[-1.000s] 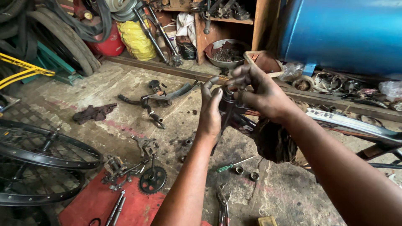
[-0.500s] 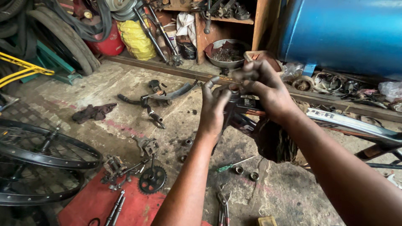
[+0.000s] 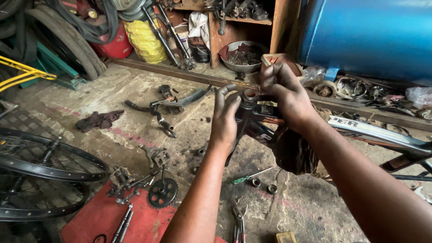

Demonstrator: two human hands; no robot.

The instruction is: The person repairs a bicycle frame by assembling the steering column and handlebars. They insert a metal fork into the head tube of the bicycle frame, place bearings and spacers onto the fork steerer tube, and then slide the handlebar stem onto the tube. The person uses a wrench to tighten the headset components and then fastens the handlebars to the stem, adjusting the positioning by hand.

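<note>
A: At frame centre, item?
B: Bicycle frame tube (image 3: 246, 114); left hand (image 3: 225, 118) grip wrapped around it, right hand (image 3: 282, 92) grip pinching its top ring.
A: Lower centre floor?
B: Green screwdriver (image 3: 246, 177), pliers (image 3: 238, 222), chain sprocket (image 3: 162, 193).

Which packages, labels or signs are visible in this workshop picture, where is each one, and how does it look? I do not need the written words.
Sticker label: small dark rectangle on the black bicycle frame tube, between the left hand and right hand.
Lettered decal: dark marks on the long white frame tube, at right.
Yellow plastic sack: bulging, against the back wall, top left.
No screens in view.
</note>
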